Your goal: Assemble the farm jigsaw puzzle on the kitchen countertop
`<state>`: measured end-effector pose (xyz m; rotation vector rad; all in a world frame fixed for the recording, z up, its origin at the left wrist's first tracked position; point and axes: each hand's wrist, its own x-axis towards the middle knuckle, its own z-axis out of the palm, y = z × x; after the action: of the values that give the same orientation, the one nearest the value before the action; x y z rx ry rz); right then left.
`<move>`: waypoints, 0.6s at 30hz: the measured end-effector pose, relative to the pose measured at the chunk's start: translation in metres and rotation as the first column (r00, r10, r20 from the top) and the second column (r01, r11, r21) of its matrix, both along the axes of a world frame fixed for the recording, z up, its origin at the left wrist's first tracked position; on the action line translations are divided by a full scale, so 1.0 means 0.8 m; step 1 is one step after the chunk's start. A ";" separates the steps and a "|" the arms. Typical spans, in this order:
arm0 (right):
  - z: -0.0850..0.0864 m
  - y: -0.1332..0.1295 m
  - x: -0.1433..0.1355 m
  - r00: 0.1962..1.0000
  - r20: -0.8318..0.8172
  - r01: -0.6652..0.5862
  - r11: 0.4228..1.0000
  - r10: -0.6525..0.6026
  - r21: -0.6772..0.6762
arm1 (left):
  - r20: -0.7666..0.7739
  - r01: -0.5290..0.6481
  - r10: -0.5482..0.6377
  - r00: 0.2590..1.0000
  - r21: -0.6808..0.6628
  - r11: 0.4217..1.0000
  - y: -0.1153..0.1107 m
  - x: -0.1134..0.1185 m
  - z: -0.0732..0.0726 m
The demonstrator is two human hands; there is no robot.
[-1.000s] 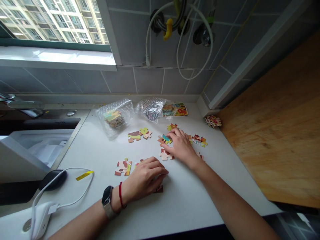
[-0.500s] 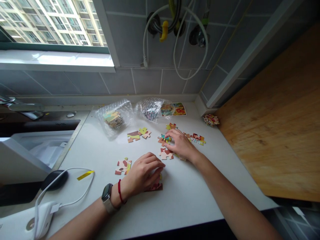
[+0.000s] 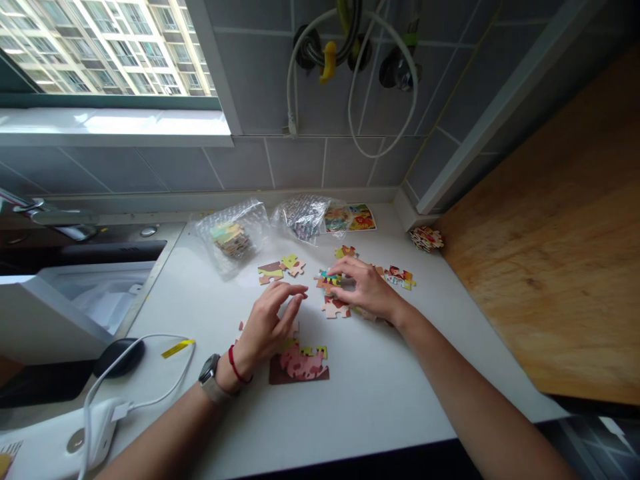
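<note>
On the white countertop, my left hand (image 3: 270,321) hovers with nothing in it, thumb and fingers apart. It partly covers a pale puzzle piece with brown spots (image 3: 241,327). Just below lies a joined pink section of jigsaw puzzle (image 3: 303,363) with a brown lower edge. My right hand (image 3: 367,288) has its thumb and index finger at the edges of a teal, yellow and orange puzzle piece (image 3: 326,281). A brown-spotted piece (image 3: 336,307) lies under its thumb side. More pieces are partly hidden beneath the palm.
Puzzle pieces (image 3: 271,272) lie farther back, and another (image 3: 400,277) sits to the right. Two plastic bags (image 3: 233,233) and a picture card (image 3: 363,218) stand near the wall. A pile of pieces (image 3: 426,238) is by the wooden panel (image 3: 540,253). The sink, cable and white device (image 3: 95,433) occupy the left.
My left hand has moved up and left, off the pink puzzle section, and its fingers have spread. My right hand stays at the teal piece, its thumb and index finger slightly farther apart.
</note>
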<state>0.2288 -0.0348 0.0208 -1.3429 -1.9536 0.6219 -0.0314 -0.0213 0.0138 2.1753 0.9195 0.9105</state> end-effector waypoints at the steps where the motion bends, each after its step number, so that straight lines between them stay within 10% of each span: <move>1: 0.003 -0.003 -0.005 0.998 -0.025 -0.058 0.998 0.057 -0.018 | 0.017 -0.029 0.029 0.999 -0.018 0.999 0.003 -0.002 -0.001; 6: 0.001 -0.013 -0.031 0.967 -0.047 -0.251 0.967 0.249 -0.046 | 0.020 -0.077 0.078 0.997 -0.054 0.996 0.010 -0.005 -0.006; 12: 0.000 -0.010 -0.016 0.981 0.193 -0.012 1.000 0.016 -0.023 | -0.050 -0.035 0.033 0.998 -0.039 0.999 0.009 -0.003 -0.007; 18: 0.019 -0.018 0.000 0.909 0.407 -0.001 0.976 0.092 -0.218 | -0.237 0.098 -0.064 0.969 0.133 0.986 0.011 -0.002 -0.026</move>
<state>0.2287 -0.0494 0.0361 -1.6750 -2.3149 0.6196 -0.0330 -0.0123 -0.0066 2.4639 0.8883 0.7121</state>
